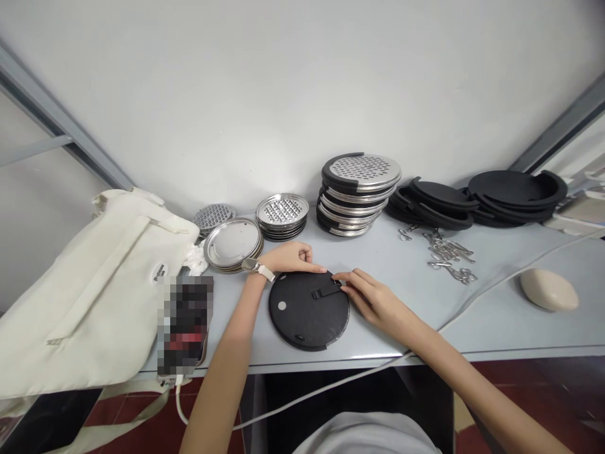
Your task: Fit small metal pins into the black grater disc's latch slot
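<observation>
Black disc (pixel 302 312) lies flat on table (pixel 496 321), clip tab aimed right; left hand (pixel 290 257) curled, fingertips touching rim; right hand (pixel 373 299) pinches tab.

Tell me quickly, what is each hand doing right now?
Left hand: fingers curled, resting on the far edge of the black disc.
Right hand: fingertips pinch the small black clip on the disc.

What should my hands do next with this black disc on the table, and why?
Probably press the small black clip flat. The right hand already pinches its end at the rim of the black disc, while the left hand rests on the far edge, steadying the disc.
</observation>
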Demonstrator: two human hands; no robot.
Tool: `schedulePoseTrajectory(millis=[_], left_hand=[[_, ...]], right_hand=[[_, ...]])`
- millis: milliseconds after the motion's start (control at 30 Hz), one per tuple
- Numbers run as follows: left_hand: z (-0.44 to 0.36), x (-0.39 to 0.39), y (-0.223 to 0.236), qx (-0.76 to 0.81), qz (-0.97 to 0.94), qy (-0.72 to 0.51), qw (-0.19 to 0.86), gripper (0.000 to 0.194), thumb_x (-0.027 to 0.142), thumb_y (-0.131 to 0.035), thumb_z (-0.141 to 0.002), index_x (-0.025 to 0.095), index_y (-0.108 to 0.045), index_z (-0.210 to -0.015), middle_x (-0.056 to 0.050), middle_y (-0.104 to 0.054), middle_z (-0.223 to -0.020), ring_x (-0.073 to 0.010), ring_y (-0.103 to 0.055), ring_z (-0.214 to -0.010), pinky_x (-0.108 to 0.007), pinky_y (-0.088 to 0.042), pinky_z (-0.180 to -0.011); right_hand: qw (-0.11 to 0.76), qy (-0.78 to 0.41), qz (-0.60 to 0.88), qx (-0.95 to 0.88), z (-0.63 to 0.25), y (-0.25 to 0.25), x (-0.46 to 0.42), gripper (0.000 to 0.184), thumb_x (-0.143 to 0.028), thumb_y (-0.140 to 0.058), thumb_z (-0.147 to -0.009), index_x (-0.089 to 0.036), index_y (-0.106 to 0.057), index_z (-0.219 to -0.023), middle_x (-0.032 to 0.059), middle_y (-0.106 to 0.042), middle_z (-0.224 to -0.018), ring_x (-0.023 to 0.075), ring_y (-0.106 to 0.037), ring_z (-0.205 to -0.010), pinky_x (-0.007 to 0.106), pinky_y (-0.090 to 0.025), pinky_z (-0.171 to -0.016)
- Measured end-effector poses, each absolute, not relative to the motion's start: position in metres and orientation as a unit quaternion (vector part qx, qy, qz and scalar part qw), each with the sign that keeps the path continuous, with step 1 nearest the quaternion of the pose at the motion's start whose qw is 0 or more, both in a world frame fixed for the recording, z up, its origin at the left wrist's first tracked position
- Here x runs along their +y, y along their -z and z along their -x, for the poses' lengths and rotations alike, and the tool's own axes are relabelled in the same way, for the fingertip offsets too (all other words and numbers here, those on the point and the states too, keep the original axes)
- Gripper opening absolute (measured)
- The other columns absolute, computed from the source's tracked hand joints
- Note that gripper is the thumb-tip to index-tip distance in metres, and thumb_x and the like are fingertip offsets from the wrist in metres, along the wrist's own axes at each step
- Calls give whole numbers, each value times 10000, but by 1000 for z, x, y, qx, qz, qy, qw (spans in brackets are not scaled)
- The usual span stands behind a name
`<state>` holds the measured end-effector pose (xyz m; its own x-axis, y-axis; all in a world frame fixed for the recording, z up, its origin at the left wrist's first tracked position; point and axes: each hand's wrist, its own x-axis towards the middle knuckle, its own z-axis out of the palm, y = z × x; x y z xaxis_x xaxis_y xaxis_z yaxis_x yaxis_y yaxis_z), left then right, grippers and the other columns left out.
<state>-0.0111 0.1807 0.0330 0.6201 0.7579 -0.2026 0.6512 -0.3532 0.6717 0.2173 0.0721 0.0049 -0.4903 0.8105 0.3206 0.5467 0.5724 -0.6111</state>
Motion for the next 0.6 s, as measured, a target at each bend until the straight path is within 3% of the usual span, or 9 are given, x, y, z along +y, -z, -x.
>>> schedulePoseTrajectory(millis=[233, 333, 433, 533, 600], left_hand=[[13, 182, -31, 428, -829, -41, 357, 417, 569, -668, -787, 156, -620, -814, 19, -577, -701, -124, -544, -648, -233, -420, -573], [13, 183, -29, 429, -831, -7, 354, 311, 419, -587, -916, 139, -616, -1049, -43, -632, -979, -165, -620, -839, -319, -526, -737], [14, 183, -29, 430, -830, 14, 354, 326, 349, -566, -942, 152, -565, -1201, -83, -586, -1184, -204, -611, -1000, -400, -531, -846], [13, 182, -30, 430, -830, 11, 355, 314, 356, -563, -943, 147, -574, -1177, -77, -598, -1150, -194, -617, -969, -387, -534, -827], [13, 182, -32, 430, -830, -5, 356, 313, 417, -587, -917, 138, -613, -1054, -47, -628, -987, -161, -616, -838, -320, -524, -736]], right_hand=[[302, -227, 401, -835, -218, -4, 73, 257, -181, -372, -1000, -244, -504, -1211, 75, -597, -983, 215, -619, -925, 361, -519, -825], [300, -226, 402, -835, -218, -3, 73, 247, -184, -370, -999, -237, -507, -1198, 80, -608, -998, 219, -617, -955, 365, -520, -835], [306, -223, 401, -834, -217, -3, 73, 241, -187, -372, -996, -239, -513, -1185, 82, -627, -1023, 220, -627, -969, 366, -526, -840], [310, -225, 402, -832, -217, -2, 73, 235, -194, -377, -994, -237, -516, -1178, 89, -646, -1052, 223, -638, -976, 371, -533, -842], [309, -230, 404, -830, -218, -1, 73, 231, -198, -381, -995, -235, -512, -1181, 93, -653, -1079, 224, -641, -989, 374, -532, -849]])
